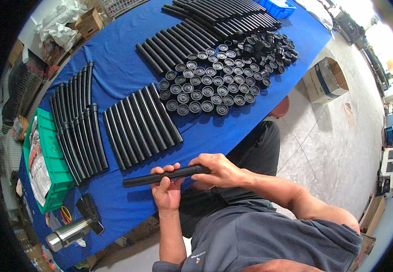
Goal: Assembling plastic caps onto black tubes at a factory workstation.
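A black tube (142, 179) lies level over the near edge of the blue table (119, 63). My left hand (167, 190) grips it from below near its middle. My right hand (217, 170) is closed over its right end, which is hidden under the fingers. Behind the hands, a row of straight black tubes (142, 124) lies side by side. Several round black caps (210, 86) stand in rows further back. More tubes (223, 18) are stacked at the far end.
Curved black tubes (76, 122) lie at the left beside a green crate (51, 158). A steel flask (69, 232) and a black tool (87, 208) rest near the corner. A cardboard box (325, 79) stands on the floor, with a blue bin (278, 7) far back.
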`<state>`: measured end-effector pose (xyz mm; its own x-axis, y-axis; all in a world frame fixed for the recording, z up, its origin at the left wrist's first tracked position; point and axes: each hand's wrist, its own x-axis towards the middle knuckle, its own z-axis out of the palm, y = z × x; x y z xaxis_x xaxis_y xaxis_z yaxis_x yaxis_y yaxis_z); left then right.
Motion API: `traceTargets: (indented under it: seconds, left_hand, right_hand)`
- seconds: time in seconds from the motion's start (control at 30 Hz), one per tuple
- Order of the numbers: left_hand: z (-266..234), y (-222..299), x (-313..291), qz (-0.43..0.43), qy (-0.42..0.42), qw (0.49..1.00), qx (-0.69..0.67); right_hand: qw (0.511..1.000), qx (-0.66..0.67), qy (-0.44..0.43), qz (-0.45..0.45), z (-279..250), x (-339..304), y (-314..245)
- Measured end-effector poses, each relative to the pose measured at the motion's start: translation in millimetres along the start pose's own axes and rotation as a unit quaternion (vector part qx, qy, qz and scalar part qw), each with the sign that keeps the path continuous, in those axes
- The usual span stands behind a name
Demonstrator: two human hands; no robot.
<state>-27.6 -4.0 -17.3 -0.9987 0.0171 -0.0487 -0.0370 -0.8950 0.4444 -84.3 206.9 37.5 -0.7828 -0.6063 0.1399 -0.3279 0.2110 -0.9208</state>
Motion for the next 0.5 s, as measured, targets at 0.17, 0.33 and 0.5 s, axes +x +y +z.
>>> traceTargets:
  seconds: [0.17,0.33,0.5]
  left_hand:
    - [8.4,-0.7,5.7,-0.025,0.029,0.999,-0.001]
    - [0.4,2.6,0.7,-0.031,-0.012,0.999,0.005]
    - [6.1,1.0,2.4,-0.020,-0.008,1.000,0.003]
  right_hand:
    - [0.985,-0.141,0.021,-0.098,1.4,-9.4,14.8]
    - [0.995,-0.085,-0.017,-0.041,-2.0,-5.2,-1.9]
    - [0.996,0.013,-0.036,0.077,-2.2,-1.2,-5.6]
